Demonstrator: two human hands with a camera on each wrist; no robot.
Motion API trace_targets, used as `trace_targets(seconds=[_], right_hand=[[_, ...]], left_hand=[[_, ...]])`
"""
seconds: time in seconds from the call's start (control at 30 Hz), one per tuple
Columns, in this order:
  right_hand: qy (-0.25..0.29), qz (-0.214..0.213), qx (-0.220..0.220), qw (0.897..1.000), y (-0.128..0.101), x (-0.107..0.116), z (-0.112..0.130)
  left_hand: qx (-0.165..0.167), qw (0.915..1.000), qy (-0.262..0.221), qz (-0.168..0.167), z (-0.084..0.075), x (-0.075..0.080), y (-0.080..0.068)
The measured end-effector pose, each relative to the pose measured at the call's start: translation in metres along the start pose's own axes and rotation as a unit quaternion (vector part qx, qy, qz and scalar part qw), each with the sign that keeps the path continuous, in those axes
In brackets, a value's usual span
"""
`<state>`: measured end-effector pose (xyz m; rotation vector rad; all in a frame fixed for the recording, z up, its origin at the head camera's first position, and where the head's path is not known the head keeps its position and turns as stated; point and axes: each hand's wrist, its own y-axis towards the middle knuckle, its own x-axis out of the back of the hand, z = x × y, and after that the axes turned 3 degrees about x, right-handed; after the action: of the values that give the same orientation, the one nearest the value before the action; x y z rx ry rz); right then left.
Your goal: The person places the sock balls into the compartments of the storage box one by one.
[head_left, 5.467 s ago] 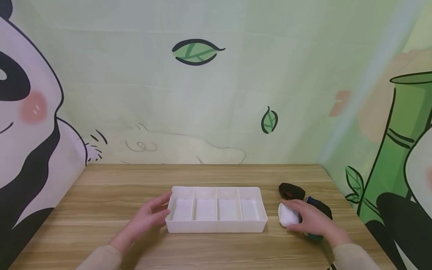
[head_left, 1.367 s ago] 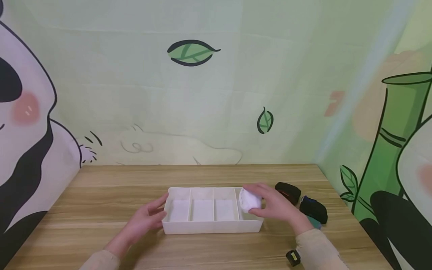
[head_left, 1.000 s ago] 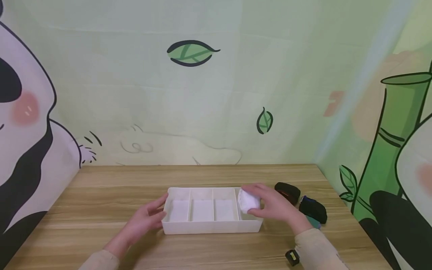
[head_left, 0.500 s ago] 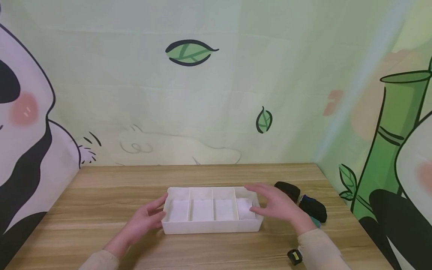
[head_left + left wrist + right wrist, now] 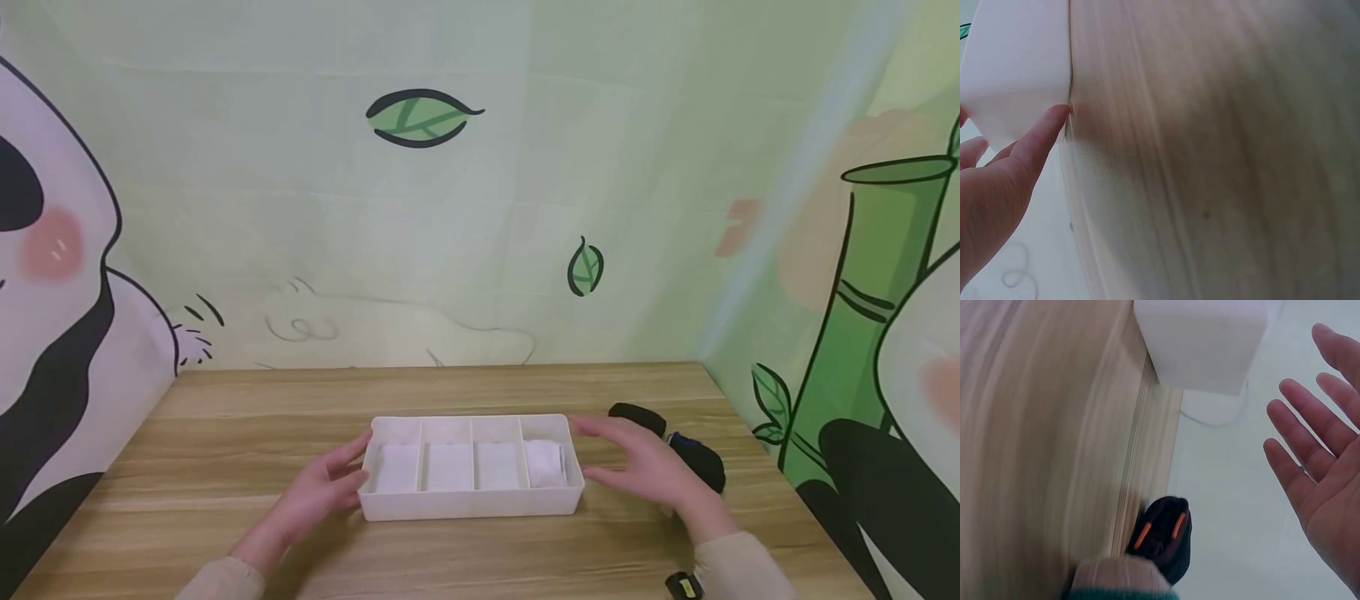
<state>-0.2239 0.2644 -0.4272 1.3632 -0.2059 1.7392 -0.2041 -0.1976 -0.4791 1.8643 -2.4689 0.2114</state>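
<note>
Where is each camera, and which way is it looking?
Head: worn on the head, looks forward and down at the table, the white tray, and the white roll in its rightmost compartment; both the left hand and the right hand show.
Left wrist: on the left wrist, looks along the fingers touching the tray's end.
Right wrist: on the right wrist, looks past the open palm at the tray's end and the black roll.
All three views share the tray.

text: none readable | labels: none | brands: none | numbers: none | signs: none
</note>
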Motion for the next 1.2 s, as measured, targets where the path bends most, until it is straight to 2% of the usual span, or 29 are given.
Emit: trace_targets(seconds=[0.27,0.43,0.87,1.07,1.2], right_hand=[[-0.020,-0.006,-0.026,0.999,-0.022,0.012,-0.004],[-0.030,-0.029,-0.026,0.999,-0.034,0.020,-0.006],[-0.011,-0.072,-0.039,0.997,-0.063,0.029,-0.012],[0.009,-0.069,-0.072,0.995,-0.076,0.030,-0.013],[-0.004,-0.068,-0.091,0.993,-0.083,0.030,-0.015]], left_hand=[[-0.002,1.0000,-0.006,0.005,0.000,0.001,-0.001],[-0.002,1.0000,-0.003,0.002,0.001,0.000,-0.001],[0.004,0.9999,0.012,-0.008,-0.001,0.000,-0.001],[0.011,0.9998,0.009,-0.013,-0.001,0.000,0.000],[0.011,0.9999,0.005,-0.012,-0.001,0.000,-0.001]])
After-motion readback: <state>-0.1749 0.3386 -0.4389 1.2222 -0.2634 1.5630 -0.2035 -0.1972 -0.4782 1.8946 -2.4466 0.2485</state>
